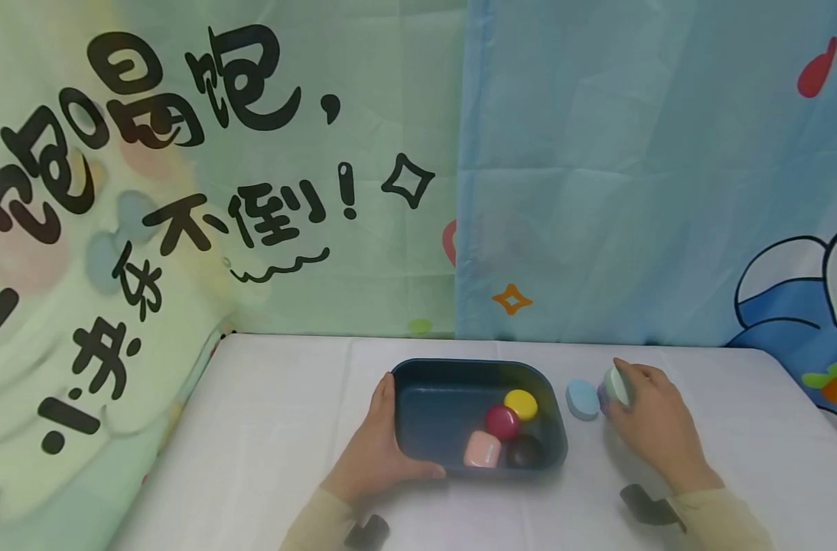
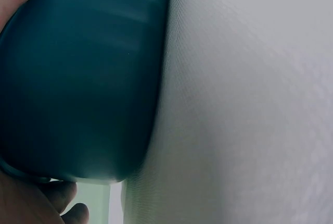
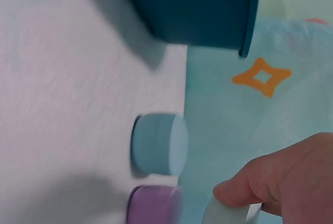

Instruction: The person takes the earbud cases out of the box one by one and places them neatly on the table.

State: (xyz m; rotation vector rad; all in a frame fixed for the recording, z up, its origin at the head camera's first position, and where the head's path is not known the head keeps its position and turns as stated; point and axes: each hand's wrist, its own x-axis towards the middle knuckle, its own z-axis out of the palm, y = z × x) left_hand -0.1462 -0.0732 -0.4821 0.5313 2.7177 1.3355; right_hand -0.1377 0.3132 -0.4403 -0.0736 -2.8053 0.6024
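Note:
My left hand [image 1: 377, 451] grips the left end of a dark blue rectangular tray [image 1: 428, 413], its thumb along the near side. In the left wrist view, the tray's smooth outer wall [image 2: 88, 94] fills much of the picture. To the right of the tray, my right hand [image 1: 656, 421] pinches a pale mint, rounded piece [image 1: 618, 386]. Just beneath it is a purple round piece [image 3: 153, 207], mostly hidden in the head view. A light blue round piece [image 1: 583, 399] lies on the cloth between the tray and my right hand.
Inside the tray, toward its right end, lie a yellow piece [image 1: 521, 404], a crimson round piece [image 1: 503, 422], a pink squarish piece [image 1: 483, 449] and a dark piece [image 1: 525, 451]. White cloth [image 1: 267, 428] covers the table. A printed curtain [image 1: 597, 191] hangs behind its far edge.

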